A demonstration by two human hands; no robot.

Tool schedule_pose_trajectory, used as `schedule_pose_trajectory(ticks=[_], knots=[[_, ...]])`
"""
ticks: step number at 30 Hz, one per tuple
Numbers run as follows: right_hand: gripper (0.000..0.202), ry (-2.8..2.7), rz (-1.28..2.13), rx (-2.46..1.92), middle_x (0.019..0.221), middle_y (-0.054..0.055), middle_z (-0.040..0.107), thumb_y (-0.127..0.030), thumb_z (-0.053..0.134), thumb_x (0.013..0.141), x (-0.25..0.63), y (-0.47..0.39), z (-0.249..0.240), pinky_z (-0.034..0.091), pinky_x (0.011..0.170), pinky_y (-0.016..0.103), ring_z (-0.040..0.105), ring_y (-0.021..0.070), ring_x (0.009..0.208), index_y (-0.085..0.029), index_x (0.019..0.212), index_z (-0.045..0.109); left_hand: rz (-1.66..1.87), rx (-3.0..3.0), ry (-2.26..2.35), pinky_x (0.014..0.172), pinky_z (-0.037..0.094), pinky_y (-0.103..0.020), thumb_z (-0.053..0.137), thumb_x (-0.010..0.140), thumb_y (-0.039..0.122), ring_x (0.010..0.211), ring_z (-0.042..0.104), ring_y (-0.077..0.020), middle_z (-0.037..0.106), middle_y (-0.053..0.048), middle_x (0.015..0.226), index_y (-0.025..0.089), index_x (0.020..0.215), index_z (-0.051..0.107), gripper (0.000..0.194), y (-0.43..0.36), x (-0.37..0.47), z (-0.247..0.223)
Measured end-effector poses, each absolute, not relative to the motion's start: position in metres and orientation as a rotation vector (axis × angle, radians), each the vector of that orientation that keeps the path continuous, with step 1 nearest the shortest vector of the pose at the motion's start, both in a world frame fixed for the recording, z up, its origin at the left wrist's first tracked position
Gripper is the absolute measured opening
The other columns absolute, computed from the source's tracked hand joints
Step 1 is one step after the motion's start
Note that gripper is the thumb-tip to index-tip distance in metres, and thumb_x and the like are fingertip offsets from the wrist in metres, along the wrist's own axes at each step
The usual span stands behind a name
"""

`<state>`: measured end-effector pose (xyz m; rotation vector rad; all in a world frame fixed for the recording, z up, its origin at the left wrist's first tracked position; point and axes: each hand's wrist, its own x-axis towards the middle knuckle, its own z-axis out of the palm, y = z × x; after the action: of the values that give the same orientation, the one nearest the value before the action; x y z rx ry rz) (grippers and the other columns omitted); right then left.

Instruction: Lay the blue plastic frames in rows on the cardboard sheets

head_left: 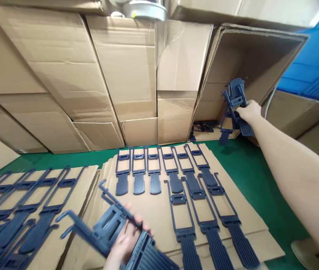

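Navy plastic frames [236, 88] sit clamped in your right hand [251, 111] at the open carton [256, 63]; your left hand [124, 242] grips more.

Green floor [232, 161]; brown cardboard boxes [122, 67] along back; blue surface [314, 63] at upper right.
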<state>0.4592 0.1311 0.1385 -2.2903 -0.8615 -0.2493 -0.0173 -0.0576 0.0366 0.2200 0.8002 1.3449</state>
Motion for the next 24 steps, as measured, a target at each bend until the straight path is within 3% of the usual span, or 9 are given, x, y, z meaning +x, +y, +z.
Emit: schedule_pose_trajectory(ticks=[11, 16, 19, 21, 24], knots=[[0.016, -1.296, 0.211, -2.008, 0.073, 0.006, 0.06, -0.023, 0.057, 0.075, 0.328, 0.03, 0.191, 0.039, 0.056, 0.019, 0.052, 0.0083, 0.056, -0.009, 0.083, 0.06, 1.185, 0.304, 0.631, 0.055, 0.051, -0.025, 0.062, 0.071, 0.019, 0.066, 0.058, -0.0131, 0.058, -0.001, 0.082, 0.021, 0.107, 0.058, 0.037, -0.062, 0.016, 0.065], [0.003, -1.32, 0.828, -1.608, 0.062, 0.002, 0.059, -0.016, 0.058, 0.072, 0.233, 0.015, 0.186, 0.046, 0.051, 0.021, 0.053, 0.0111, 0.052, -0.013, 0.073, 0.058, 1.159, 0.37, 0.611, 0.05, 0.047, -0.021, 0.059, 0.078, 0.025, 0.061, 0.057, -0.0112, 0.056, 0.001, 0.074, 0.018, 0.09, 0.059, 0.014, -0.049, 0.035, 0.076], [0.004, -1.326, 1.125, -1.449, 0.055, 0.001, 0.056, -0.015, 0.058, 0.069, 0.178, 0.014, 0.167, 0.046, 0.047, 0.02, 0.052, 0.0111, 0.048, -0.014, 0.067, 0.055, 1.162, 0.409, 0.539, 0.056, 0.05, -0.025, 0.054, 0.082, 0.043, 0.066, 0.061, -0.015, 0.06, -0.003, 0.073, 0.015, 0.084, 0.06, 0.029, -0.042, 0.027, 0.077], [0.005, -1.347, 1.284, -1.357, 0.058, 0.001, 0.058, -0.016, 0.059, 0.068, 0.148, 0.014, 0.15, 0.048, 0.051, 0.021, 0.053, 0.0115, 0.05, -0.014, 0.066, 0.055, 1.137, 0.444, 0.451, 0.066, 0.052, -0.03, 0.051, 0.08, 0.054, 0.078, 0.063, -0.0207, 0.064, -0.007, 0.081, 0.014, 0.09, 0.062, 0.043, -0.039, 0.017, 0.073], [0.01, -1.323, 1.401, -1.334, 0.06, 0.001, 0.06, -0.021, 0.062, 0.067, 0.119, 0.018, 0.124, 0.05, 0.056, 0.024, 0.056, 0.0131, 0.052, -0.015, 0.066, 0.055, 1.085, 0.476, 0.35, 0.077, 0.051, -0.037, 0.053, 0.077, 0.055, 0.094, 0.061, -0.0268, 0.065, -0.01, 0.094, 0.015, 0.101, 0.061, 0.048, -0.034, -0.001, 0.064]])
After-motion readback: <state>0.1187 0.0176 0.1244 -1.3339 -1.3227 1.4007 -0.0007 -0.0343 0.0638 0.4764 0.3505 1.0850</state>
